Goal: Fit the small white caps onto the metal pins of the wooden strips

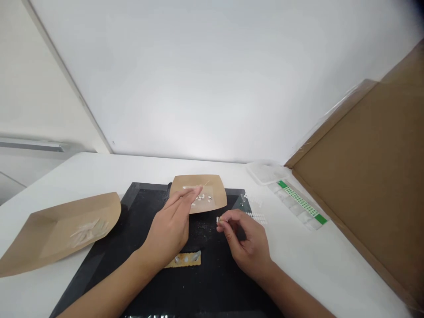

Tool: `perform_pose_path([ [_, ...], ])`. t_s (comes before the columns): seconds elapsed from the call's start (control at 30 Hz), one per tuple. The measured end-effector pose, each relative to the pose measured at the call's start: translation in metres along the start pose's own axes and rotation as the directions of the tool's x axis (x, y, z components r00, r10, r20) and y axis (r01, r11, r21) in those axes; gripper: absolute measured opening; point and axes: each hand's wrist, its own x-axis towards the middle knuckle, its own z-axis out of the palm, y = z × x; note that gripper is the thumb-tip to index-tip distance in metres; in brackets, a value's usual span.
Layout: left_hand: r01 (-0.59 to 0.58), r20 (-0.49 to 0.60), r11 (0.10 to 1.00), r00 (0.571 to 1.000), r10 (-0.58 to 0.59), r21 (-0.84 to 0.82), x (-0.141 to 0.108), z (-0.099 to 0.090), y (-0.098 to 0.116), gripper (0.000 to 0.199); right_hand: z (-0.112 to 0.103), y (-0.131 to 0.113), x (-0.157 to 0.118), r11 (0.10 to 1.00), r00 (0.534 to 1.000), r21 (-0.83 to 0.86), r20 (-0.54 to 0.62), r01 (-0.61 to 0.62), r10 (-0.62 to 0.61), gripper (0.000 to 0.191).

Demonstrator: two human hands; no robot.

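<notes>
Over the near left edge of a small brown paper tray (217, 187) is my left hand (172, 221), its fingers pressed together around a thin stick whose tip shows above them. Small white pieces (210, 197) lie scattered in that tray. To the right, above the black mat (212, 291), my right hand (247, 243) pinches a small whitish piece (217, 219) between thumb and fingertips. Partly behind my left wrist, a yellowish strip (188, 259) with shiny oval spots lies on the mat.
A larger brown tray (43, 216) at the left holds thin pale sticks (88, 232). On the white table (298, 269), rows of small white pieces (258, 217), a clear green-labelled packet (301, 203) and a translucent lid-like item (265, 172) lie right. A cardboard box (364, 176) stands far right.
</notes>
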Motion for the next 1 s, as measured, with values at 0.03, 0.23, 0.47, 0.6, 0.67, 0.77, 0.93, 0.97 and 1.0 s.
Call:
perform_pose_path([
  [0.03,0.001,-0.002,0.999,1.0,-0.001,0.039,0.001,0.0,-0.001,0.074,0.0,0.002,0.0,1.0,1.0,-0.001,-0.004,-0.006,0.006,0.008],
  [0.23,-0.033,-0.124,0.993,0.991,0.047,0.11,0.008,-0.006,-0.001,0.029,-0.001,0.007,0.0,1.0,1.0,-0.007,-0.01,-0.018,0.018,0.008],
  [0.47,-0.152,-0.249,0.988,0.956,0.154,0.025,0.003,-0.009,-0.003,0.022,-0.007,0.007,0.004,0.997,0.998,-0.041,-0.003,0.061,-0.061,0.009],
  [0.6,-0.099,-0.164,0.995,0.981,0.103,0.033,0.003,-0.004,-0.005,0.053,-0.008,0.008,0.006,0.997,0.999,-0.054,-0.01,0.051,-0.051,0.009],
  [0.67,-0.053,-0.11,0.998,0.992,0.058,0.042,0.004,-0.001,-0.009,0.065,-0.007,0.01,0.007,0.997,0.999,-0.057,-0.004,0.043,-0.043,0.009],
  [0.77,0.043,-0.086,0.999,0.995,-0.044,-0.021,0.005,0.0,-0.013,0.055,-0.006,0.012,0.006,0.996,0.999,-0.07,0.017,0.046,-0.045,0.009],
  [0.93,0.104,-0.003,0.979,0.994,-0.106,-0.174,0.004,-0.004,0.0,0.021,-0.004,0.01,0.004,0.995,0.999,-0.09,0.027,0.044,-0.041,0.011],
  [0.97,0.112,0.016,0.97,0.994,-0.111,-0.216,0.003,-0.004,0.005,0.021,-0.003,0.009,0.004,0.995,0.999,-0.082,0.024,0.05,-0.048,0.013],
  [1.0,0.13,0.035,0.954,0.992,-0.125,-0.269,0.003,-0.004,0.011,0.022,-0.002,0.007,0.004,0.995,0.998,-0.074,0.021,0.064,-0.063,0.014],
])
